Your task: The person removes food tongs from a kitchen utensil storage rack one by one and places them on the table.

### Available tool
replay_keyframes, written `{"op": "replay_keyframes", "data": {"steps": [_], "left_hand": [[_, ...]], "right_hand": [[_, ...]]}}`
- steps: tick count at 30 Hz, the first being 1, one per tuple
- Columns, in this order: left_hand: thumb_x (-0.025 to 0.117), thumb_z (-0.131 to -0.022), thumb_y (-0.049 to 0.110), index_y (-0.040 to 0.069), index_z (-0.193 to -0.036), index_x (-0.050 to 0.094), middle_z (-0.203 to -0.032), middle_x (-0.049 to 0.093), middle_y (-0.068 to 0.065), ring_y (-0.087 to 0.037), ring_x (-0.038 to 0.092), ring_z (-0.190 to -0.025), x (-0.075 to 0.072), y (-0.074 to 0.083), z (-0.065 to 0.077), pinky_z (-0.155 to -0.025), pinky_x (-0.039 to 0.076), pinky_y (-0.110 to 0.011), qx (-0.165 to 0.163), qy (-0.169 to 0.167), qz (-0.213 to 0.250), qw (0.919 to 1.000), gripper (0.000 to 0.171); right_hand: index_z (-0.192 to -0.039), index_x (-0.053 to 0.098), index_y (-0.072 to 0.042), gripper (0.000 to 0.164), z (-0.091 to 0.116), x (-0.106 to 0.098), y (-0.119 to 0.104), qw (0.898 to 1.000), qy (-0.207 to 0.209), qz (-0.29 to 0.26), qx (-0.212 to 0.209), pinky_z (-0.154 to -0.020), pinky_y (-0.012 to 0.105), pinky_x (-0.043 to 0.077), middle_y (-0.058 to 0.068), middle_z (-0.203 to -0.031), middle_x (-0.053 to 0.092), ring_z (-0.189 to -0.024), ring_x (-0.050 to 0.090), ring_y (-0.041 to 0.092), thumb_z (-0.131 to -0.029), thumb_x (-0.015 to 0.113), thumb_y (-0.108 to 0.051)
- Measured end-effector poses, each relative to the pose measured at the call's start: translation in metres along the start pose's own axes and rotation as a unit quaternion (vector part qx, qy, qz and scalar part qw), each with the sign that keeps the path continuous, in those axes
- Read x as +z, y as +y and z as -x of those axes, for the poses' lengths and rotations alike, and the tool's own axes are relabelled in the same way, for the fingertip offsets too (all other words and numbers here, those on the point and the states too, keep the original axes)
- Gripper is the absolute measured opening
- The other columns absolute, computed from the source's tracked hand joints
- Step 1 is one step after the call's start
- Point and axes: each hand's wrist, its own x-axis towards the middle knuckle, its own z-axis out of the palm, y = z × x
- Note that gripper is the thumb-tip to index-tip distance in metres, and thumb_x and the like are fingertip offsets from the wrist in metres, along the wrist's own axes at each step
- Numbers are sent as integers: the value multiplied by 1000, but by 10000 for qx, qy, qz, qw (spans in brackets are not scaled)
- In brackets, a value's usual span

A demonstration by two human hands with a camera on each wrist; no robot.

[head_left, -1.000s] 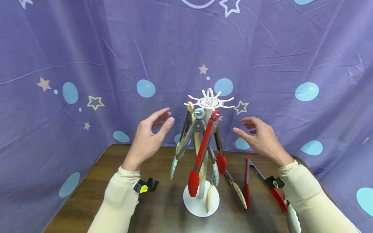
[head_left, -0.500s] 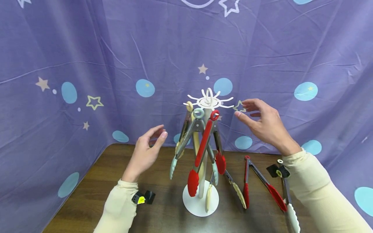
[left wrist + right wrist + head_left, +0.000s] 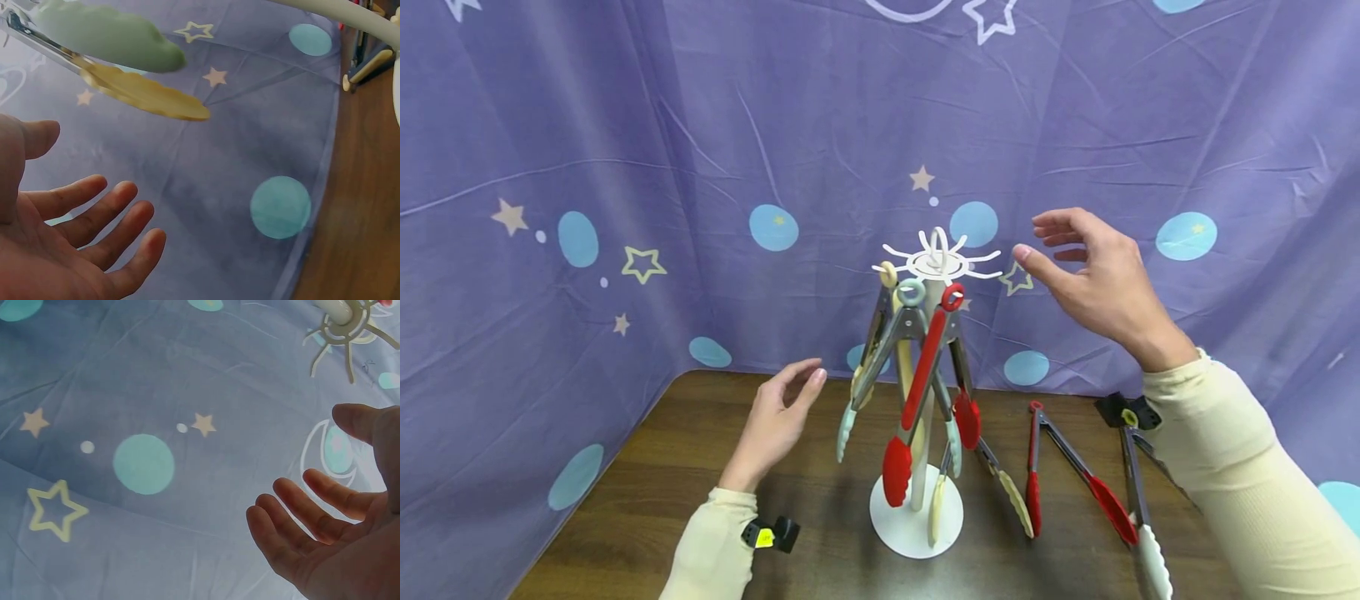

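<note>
In the head view a white stand with a ring of hooks carries three pairs of tongs: red-tipped tongs in front, mint-tipped tongs beside them and cream-tipped tongs at the left. My left hand hovers left of the hanging tongs, apart from them, its fingers relaxed. To the right of the hooks, my right hand is raised in the air with loosely bent fingers. Neither hand holds anything. The left wrist view shows the mint tip above the left hand.
Right of the stand, red tongs, white-tipped tongs and cream-tipped tongs lie spread on the wooden table. A purple patterned curtain hangs behind and beside the table.
My right hand has risen and shifted right, away from the stand. My left hand has sunk lower and slightly left. The tongs and stand appear unmoved.
</note>
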Motion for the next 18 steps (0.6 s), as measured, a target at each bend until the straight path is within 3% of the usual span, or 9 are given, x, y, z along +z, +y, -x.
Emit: {"op": "replay_keyframes", "data": {"steps": [10,16,18], "left_hand": [[59,-104,26,1,-131,64,-121,69,-14,-25,64,-110,6,-20,7,-93,48,-34,-380,10,17,9993,36],[60,-104,24,0,-129,65,-122,69,-15,-25,63,-112,12,-31,11,-96,48,-39,-476,-51,73,9988,36],[60,-104,24,-1,-129,65,-122,69,-15,-26,63,-113,14,-34,12,-97,48,-41,-497,-85,80,9987,35]], "right_hand": [[-129,64,-4,42,-13,-9,-19,9995,48,44,-303,-98,46,50,12,-124,67,-113,64,30,-94,73,-28],[-129,63,-4,44,-19,-12,-32,9989,10,43,-460,-100,46,49,12,-125,66,-117,62,30,-94,73,-29],[-129,64,-4,44,-21,-13,-35,9984,44,86,-559,-100,40,49,12,-124,66,-117,62,29,-94,73,-28]]}}
